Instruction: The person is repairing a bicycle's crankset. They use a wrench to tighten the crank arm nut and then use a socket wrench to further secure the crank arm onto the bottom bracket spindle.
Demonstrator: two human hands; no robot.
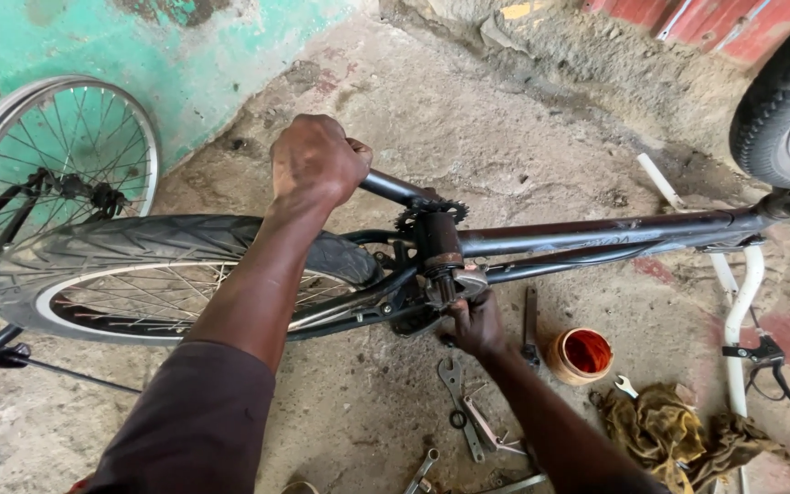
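A black bicycle frame (pixel 596 233) lies on its side across the view, its tyred rear wheel (pixel 139 265) to the left. My left hand (pixel 315 163) is shut around the black crank arm (pixel 395 188) that rises beside the small rusty sprocket (pixel 432 212). My right hand (pixel 477 322) reaches under the bottom bracket (pixel 445 265) and grips a silvery part there; the fingertips are hidden behind the frame.
A bare spoked rim (pixel 57 155) leans on the green wall. On the concrete floor lie wrenches (pixel 457 393), an orange tub (pixel 580 355), a dirty rag (pixel 678 430), a white handlebar with brake lever (pixel 742 311). A vehicle tyre (pixel 784 91) stands top right.
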